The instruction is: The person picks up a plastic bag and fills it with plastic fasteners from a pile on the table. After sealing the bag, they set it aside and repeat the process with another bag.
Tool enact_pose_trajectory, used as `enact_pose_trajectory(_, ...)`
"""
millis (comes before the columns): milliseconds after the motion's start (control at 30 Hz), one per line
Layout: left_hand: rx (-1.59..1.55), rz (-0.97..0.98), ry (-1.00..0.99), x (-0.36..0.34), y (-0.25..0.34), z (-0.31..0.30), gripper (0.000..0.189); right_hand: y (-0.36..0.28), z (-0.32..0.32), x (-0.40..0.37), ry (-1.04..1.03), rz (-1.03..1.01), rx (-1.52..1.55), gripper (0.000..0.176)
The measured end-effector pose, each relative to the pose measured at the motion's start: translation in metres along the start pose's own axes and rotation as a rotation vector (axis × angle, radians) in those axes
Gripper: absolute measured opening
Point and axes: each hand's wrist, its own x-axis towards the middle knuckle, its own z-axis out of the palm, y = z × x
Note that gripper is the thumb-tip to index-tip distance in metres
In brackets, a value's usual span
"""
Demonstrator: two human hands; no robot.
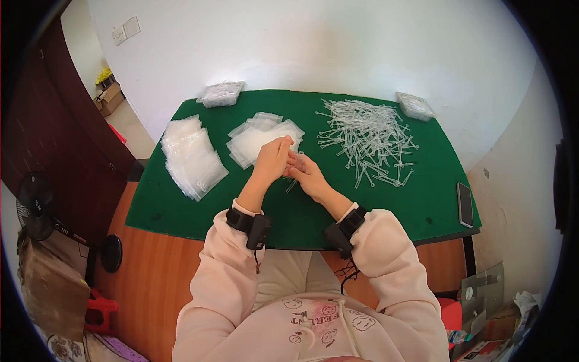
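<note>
My left hand (275, 157) and my right hand (311, 178) meet over the middle of the green table, fingers closed. Between them is a small bunch of thin clear plastic sticks (291, 184), whose ends stick out below the fingers. The right hand grips the bunch; the left fingers are pressed against it, partly hiding it. Just behind the left hand lies a fanned pile of clear plastic bags (259, 136). To the right spreads a large loose heap of clear plastic sticks with looped ends (368, 136).
More flat clear bags (192, 158) lie overlapping at the left of the green table (253, 211). Filled clear packs stand at the back left (221, 94) and back right (415, 106). A phone (464, 204) lies by the right edge. A white wall (325, 48) rises behind.
</note>
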Motion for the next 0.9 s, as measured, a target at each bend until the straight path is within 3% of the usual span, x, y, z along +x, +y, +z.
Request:
enact_pose_trajectory(233,0.328,0.103,0.123,0.009,-0.007,-0.013,0.041,0.005,-0.009,0.003,0.058,0.031,-0.02,0.018)
enact_pose_trajectory(400,0.325,0.186,0.307,0.021,-0.027,-0.03,0.036,0.0,-0.012,0.003,0.132,0.048,0.108,0.015)
enact_pose_trajectory(533,0.51,0.33,0.226,0.023,-0.034,-0.031,0.031,-0.005,-0.014,0.002,0.151,0.037,0.058,0.014)
enact_pose_trajectory(633,0.428,0.145,-0.189,0.02,-0.036,-0.025,0.024,-0.006,-0.018,0.003,0.199,-0.01,0.06,0.014)
enact_pose_trajectory(733,0.327,0.089,-0.335,0.014,-0.035,-0.011,0.019,-0.007,-0.02,0.004,0.317,-0.088,-0.011,0.015)
enact_pose_trajectory(900,0.093,0.047,-0.501,0.007,-0.026,0.003,0.012,-0.009,-0.023,0.004,0.291,-0.066,-0.009,0.016)
